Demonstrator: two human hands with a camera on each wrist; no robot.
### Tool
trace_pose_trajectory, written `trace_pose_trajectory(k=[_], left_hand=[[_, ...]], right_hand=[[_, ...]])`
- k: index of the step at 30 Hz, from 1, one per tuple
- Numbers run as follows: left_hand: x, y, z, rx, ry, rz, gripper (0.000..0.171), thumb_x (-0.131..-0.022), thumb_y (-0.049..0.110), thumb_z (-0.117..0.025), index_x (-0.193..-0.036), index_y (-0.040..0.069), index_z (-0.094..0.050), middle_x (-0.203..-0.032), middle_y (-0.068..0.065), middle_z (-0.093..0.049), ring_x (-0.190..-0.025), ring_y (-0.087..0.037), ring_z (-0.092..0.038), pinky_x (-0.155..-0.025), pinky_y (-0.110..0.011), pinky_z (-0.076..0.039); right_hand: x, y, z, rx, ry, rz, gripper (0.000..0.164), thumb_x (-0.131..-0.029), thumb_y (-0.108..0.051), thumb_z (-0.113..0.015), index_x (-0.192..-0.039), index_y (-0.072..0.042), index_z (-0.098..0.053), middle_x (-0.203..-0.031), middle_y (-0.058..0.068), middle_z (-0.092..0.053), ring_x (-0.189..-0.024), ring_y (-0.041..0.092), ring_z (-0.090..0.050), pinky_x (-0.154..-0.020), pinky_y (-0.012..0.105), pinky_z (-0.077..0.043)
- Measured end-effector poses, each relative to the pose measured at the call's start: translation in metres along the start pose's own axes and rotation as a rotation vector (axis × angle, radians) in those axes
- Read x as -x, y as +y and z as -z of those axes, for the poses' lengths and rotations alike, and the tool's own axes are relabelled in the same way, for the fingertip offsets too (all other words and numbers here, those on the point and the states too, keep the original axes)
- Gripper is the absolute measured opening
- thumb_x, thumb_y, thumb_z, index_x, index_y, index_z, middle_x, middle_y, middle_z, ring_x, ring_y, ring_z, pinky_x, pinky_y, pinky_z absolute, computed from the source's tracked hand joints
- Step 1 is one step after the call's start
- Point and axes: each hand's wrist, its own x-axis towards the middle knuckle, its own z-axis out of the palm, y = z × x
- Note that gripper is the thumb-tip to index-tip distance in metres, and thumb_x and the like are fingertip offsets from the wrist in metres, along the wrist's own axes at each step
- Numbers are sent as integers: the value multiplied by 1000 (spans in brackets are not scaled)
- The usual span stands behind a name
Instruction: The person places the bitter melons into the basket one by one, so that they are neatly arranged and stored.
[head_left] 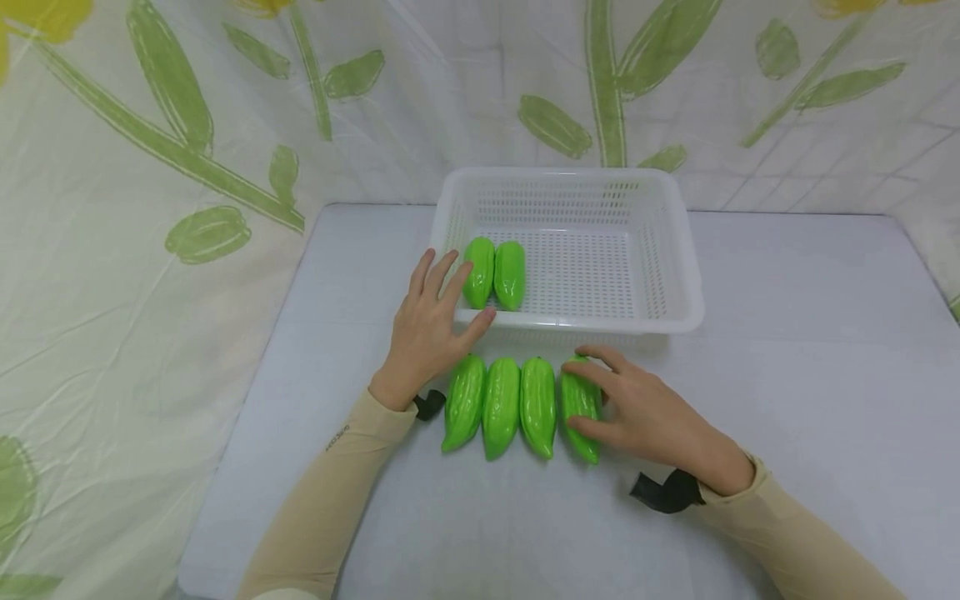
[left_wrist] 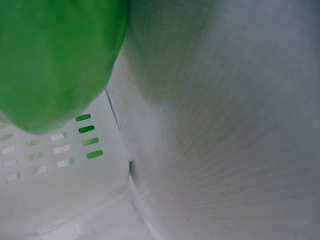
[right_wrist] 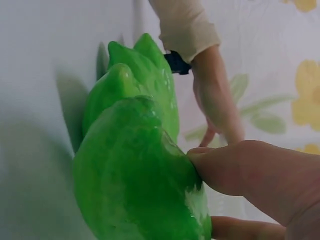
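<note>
Several glossy bright green, ridged gourds with pointed tips lie in a row on the table before the basket. My right hand (head_left: pixel 648 412) grips the rightmost gourd (head_left: pixel 580 400), its thumb (right_wrist: pixel 225 165) pressing on the side. The other three, including the middle gourd (head_left: pixel 501 408), lie to its left. My left hand (head_left: pixel 427 325) is over the left front corner of the white basket (head_left: pixel 570 323), fingers spread and thumb by the rim. Inside the basket's left end two more gourds (head_left: pixel 510 275) lie side by side. A green gourd (left_wrist: pixel 55 55) looms close in the left wrist view.
The basket has slotted walls and stands near the table's far edge. Behind it hangs a pale curtain (head_left: pixel 465 108) with green leaves and yellow flowers. The light table (head_left: pixel 795 350) extends to both sides. A black strap (head_left: pixel 667 492) hangs at my right wrist.
</note>
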Motion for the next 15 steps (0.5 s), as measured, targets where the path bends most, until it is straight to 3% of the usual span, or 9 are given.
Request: trace_pose_trajectory(k=[7, 12, 15], left_hand=[[0, 0, 0, -6, 5, -3, 86, -103, 72, -29, -147, 2, -55, -154, -23, -49, -152, -48, -33, -109, -60, -50], [0, 1, 0, -4, 12, -9, 85, -104, 71, -30, -146, 2, -56, -154, -23, -50, -152, -48, -33, -108, -60, -51], [0, 1, 0, -4, 15, -12, 84, -104, 70, -31, -146, 1, -56, -153, -23, -50, -152, -48, -33, -108, -59, -51]], right_hand=[[2, -6, 7, -28, 45, 16, 67, -84, -40, -86, -143, -17, -62, -152, 10, -51, -88, 8, -66, -82, 38, -58], [2, -7, 12, -51, 97, 47, 67, -83, -37, -87, -142, -18, -63, -151, 10, -52, -89, 5, -65, -80, 37, -58], [2, -7, 14, -83, 130, 67, 67, -82, -35, -88, -142, -17, -62, -150, 10, -52, -89, 6, -65, -69, 29, -57]])
